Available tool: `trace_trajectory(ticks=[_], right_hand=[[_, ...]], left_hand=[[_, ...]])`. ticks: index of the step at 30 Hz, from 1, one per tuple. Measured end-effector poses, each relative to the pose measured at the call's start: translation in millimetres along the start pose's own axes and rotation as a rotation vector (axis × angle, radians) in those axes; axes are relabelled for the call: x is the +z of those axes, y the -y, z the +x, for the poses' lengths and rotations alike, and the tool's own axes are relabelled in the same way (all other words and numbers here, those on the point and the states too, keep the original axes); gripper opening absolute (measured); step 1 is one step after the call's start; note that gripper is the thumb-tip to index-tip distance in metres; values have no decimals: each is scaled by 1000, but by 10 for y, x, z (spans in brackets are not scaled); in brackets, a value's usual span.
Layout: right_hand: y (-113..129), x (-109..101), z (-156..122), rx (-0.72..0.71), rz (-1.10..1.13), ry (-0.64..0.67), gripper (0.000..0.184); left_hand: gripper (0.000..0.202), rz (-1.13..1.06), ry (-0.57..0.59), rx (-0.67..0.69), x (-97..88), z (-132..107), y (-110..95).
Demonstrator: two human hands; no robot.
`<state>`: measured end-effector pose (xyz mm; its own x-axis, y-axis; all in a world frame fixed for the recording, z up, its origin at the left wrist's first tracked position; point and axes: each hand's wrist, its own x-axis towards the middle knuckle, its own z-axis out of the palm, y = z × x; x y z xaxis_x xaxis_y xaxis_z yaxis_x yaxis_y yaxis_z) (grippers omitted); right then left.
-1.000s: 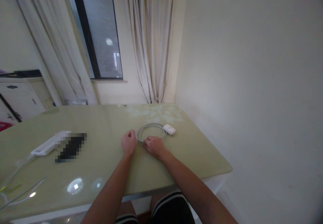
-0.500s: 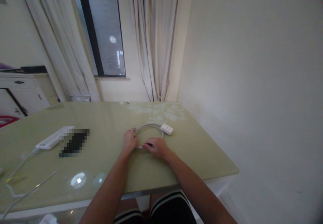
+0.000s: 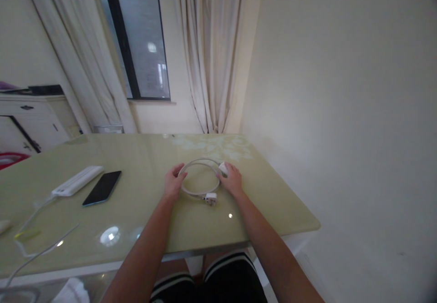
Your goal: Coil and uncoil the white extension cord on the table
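Note:
A coiled white cable point(image 3: 200, 189) lies on the pale green table point(image 3: 143, 212), with its plug point(image 3: 210, 198) at the near side of the loop. My left hand point(image 3: 173, 181) rests on the left side of the coil, fingers curled around the cable. My right hand point(image 3: 232, 179) sits on the coil's right side, covering the small white socket block point(image 3: 222, 168), fingers bent over it.
A white power strip point(image 3: 78, 180) and a black phone point(image 3: 102, 187) lie on the left of the table, with loose white leads point(image 3: 32, 244) near the left front edge. A wall runs along the right; curtains point(image 3: 211, 53) and a window stand behind.
My right hand has moved from the near side of the coil to the socket block on the right, uncovering the plug. My left hand has stayed on the coil's left side.

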<state>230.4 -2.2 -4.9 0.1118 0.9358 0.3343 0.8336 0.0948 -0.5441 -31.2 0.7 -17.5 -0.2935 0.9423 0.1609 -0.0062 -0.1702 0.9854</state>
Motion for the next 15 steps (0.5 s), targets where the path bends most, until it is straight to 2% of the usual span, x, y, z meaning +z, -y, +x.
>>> trace_trajectory(ticks=[5,9,15], right_hand=[[-37,94,3,17,36,23,50],[-73,109,23,13,72,22,49],[-65,95,18,11,86,31,49]], left_hand=[[39,-224,-85,-101,37,-7,-31],[19,-446,-131,-191,80,-27,-116],[16,-550,-153,-250,95,-40,-194]])
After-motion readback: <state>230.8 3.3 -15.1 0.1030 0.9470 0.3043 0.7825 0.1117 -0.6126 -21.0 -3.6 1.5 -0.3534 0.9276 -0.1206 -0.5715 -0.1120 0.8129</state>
